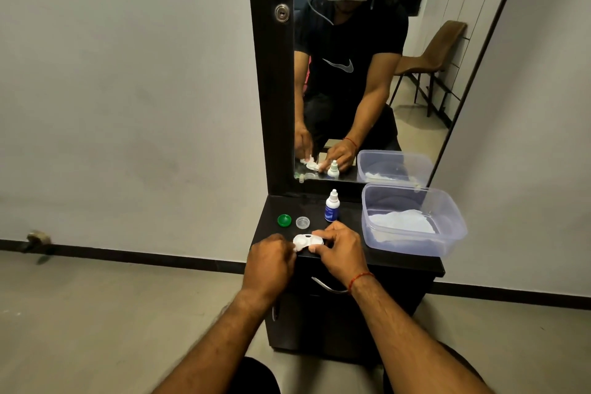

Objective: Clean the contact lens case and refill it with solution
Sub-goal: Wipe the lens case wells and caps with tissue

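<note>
A tall mirror (367, 73) stands at the back of a dark cabinet (271, 205), whose top carries everything else. At the right of that top sits a clear plastic tub (455, 217) with a crumpled white cloth (403, 222) lying in it. The left hand (271, 261) is curled tight at the left end of the contact lens case (303, 241); a bit of white shows at its fingertips, and I cannot tell whether they pinch the case or something else. The right hand (340, 249), with a red thread (359, 280) round its wrist, pinches the case's right end between thumb and fingers. A small white solution bottle (332, 206) with a blue label stands upright and capped just behind the right hand. The case lies flat near the front edge of the top, between the two hands: white and slightly translucent, two round wells joined by a short bridge, the left well uncapped and facing up, the right one mostly hidden under fingers. Behind it, apart from it, lie a green cap (284, 220) and just beside that a clear cap (303, 222)
</note>
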